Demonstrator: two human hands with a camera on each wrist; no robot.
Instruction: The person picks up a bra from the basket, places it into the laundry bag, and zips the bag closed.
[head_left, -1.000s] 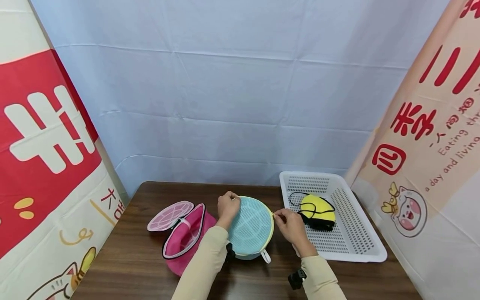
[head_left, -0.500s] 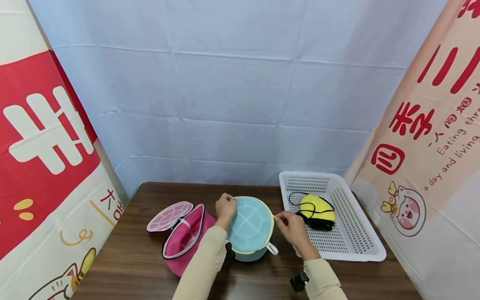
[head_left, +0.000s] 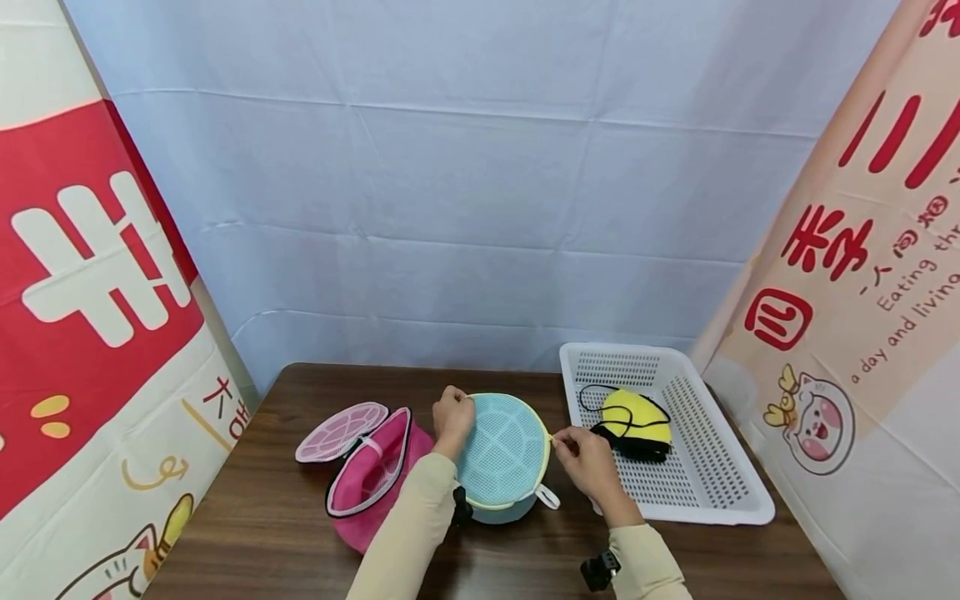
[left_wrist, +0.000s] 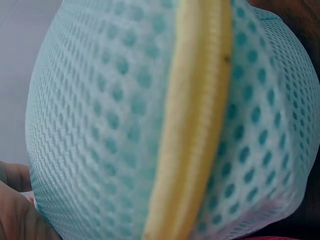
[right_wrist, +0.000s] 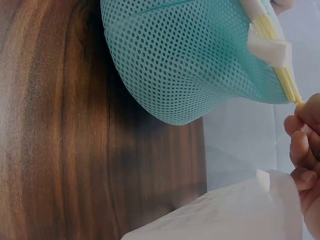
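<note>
A round light-blue mesh laundry bag (head_left: 501,450) with yellow zipper trim stands at the middle of the table. My left hand (head_left: 453,421) grips its upper left rim. On the right side, my right hand (head_left: 587,460) pinches the yellow zipper end at the rim; in the right wrist view those fingertips (right_wrist: 300,120) cover the pull. A white loop (head_left: 548,497) sticks out at the bag's lower right. Close up in the left wrist view, the yellow zipper (left_wrist: 192,115) runs down the mesh, and part of the left hand (left_wrist: 22,215) shows at lower left.
Left of the blue bag lies a pink bag (head_left: 367,521) with its round lid (head_left: 342,432) folded back. At right, a white plastic basket (head_left: 701,514) holds a yellow and black item (head_left: 636,417) with black cords. The wooden table (head_left: 247,508) meets a cloth backdrop behind.
The blue bag has turned and tilted slightly, so its white loop swung right and more of its lower side shows. The right hand moved slightly right and down, still pinching the zipper end.
</note>
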